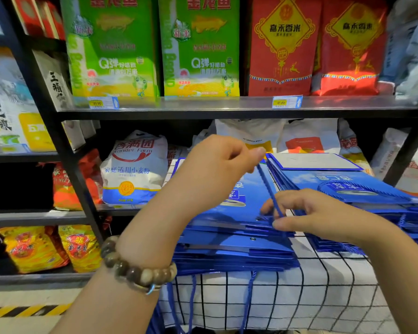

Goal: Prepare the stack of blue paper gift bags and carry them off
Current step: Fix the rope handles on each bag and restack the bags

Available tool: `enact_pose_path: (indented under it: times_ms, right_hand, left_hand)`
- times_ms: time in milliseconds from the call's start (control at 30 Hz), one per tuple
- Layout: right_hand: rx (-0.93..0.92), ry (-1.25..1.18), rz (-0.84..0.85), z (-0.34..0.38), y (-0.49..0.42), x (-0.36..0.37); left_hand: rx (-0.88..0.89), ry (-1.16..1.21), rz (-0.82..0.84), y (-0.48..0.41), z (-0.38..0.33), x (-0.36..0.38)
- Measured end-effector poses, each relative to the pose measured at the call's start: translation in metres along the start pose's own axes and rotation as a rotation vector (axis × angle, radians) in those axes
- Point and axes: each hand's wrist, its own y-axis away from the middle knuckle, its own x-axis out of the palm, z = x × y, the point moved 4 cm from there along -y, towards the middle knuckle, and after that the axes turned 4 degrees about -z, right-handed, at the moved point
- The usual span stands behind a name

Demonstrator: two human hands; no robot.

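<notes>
- On wire rack (pixel 323 288), near centre: stack of blue bags (pixel 234 249) lying flat.
- L hand (pixel 217 165) raised, pinching top of blue cord (pixel 266 183).
- R hand (pixel 307 213) pinches same cord low, at top bag.

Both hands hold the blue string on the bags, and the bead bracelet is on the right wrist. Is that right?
Not quite. The head view shows the bead bracelet on the left wrist. The rest is right: the left hand and the right hand both pinch the blue string above the stack of blue gift bags.
</notes>
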Motion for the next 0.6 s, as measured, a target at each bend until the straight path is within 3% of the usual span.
enact_pose_path:
  times_ms: [200, 367, 600]
  right_hand:
    - [-0.001, -0.055, -0.251, -0.015, 0.011, -0.020]
    - [0.009, -0.051, -0.316, -0.016, 0.013, -0.029]
    - [-0.047, 0.103, -0.537, -0.009, 0.000, -0.038]
  left_hand:
    - [-0.028, 0.127, 0.097, 0.004, 0.000, 0.012]
    - [-0.041, 0.129, 0.089, 0.003, 0.006, 0.013]
    - [-0.109, -0.152, 0.067, 0.001, 0.027, 0.008]
